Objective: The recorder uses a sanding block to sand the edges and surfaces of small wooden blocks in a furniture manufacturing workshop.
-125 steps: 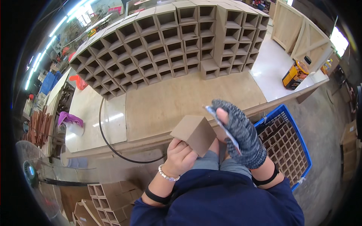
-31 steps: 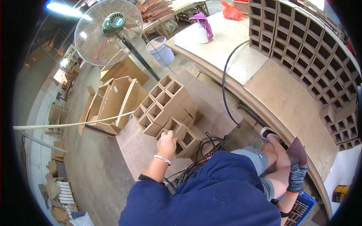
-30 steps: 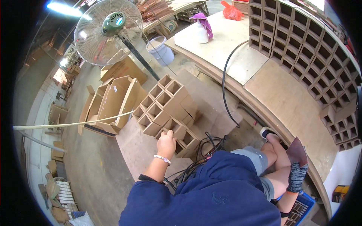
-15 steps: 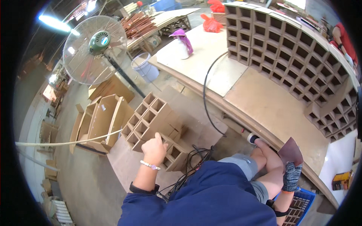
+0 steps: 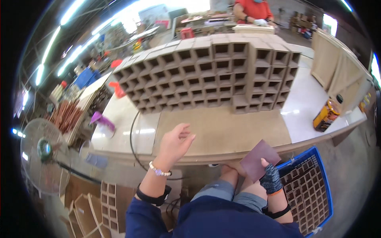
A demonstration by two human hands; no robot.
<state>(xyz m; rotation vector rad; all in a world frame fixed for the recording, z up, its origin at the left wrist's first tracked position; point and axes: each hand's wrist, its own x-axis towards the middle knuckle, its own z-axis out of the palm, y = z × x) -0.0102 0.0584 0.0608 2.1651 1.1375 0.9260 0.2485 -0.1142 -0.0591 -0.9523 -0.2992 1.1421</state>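
A flat, square, reddish-brown sheet is grasped at its lower right edge by the right hand, which is covered by a grey-and-black knitted glove with the thumb left bare. The thumb is laid on the visible face; the other fingers are partly hidden. The sheet is held at a tilt, one corner uppermost, in front of the worktable's near edge and above the right leg. The bare left hand is released, with the fingers loosely curled and the thumb set apart; it is seen over the tan wooden panel of the worktable. A pale beaded bracelet is worn on the left wrist, and a black band is fitted on each forearm.

Just beside the right hand, a blue plastic crate is filled with rows of small brown square compartments. Along the far side of the panel, a tall stack of brown, square, open-fronted boxes is arranged in tiers. A black-capped orange-and-black jar is placed to the right, and a purple cloth is draped on a white bottle to the left. Beyond the stack, a co-worker in a red top is seen
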